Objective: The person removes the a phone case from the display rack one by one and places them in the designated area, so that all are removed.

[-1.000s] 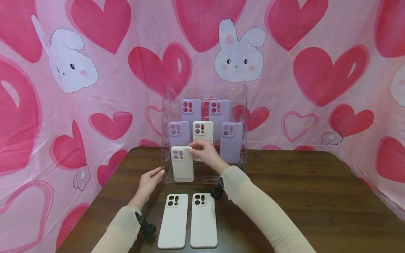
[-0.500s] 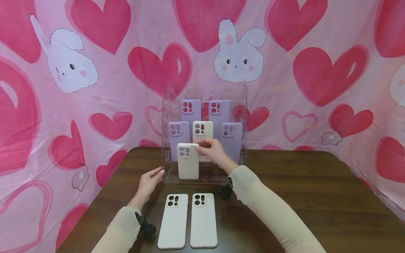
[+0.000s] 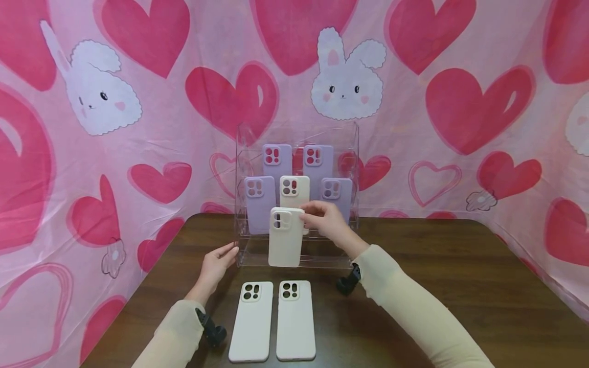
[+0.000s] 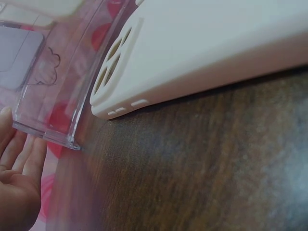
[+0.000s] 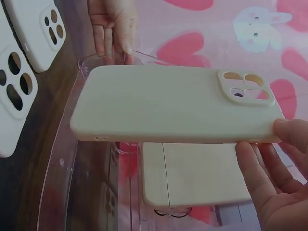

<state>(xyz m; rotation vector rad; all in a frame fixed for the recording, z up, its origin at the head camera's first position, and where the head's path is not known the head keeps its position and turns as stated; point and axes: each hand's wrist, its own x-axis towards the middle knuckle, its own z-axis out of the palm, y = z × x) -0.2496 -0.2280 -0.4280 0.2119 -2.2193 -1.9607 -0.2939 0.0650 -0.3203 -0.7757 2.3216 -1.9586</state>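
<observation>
My right hand (image 3: 327,221) pinches a cream phone case (image 3: 286,240) by its upper right edge. The case hangs upright in front of a clear tiered display stand (image 3: 317,259), apart from the table. In the right wrist view, the thumb and fingers hold this case near its camera cutout. My left hand (image 3: 218,267) touches the stand's front left corner with its fingers nearly straight. Another cream case (image 3: 295,188) stands in the middle tier, partly hidden by the held one. Two white cases, a left one (image 3: 251,324) and a right one (image 3: 296,324), lie side by side on the table.
Lilac cases stand in the stand: a left one (image 3: 260,204) and a right one (image 3: 338,197) in the middle tier, and two more (image 3: 277,158) above. The brown table (image 3: 442,276) reaches a pink heart-print cloth (image 3: 405,128) behind.
My right hand has moved the held cream case rightward from the stand's lower left to its lower middle, somewhat nearer to me. The left hand has stayed at the stand's corner.
</observation>
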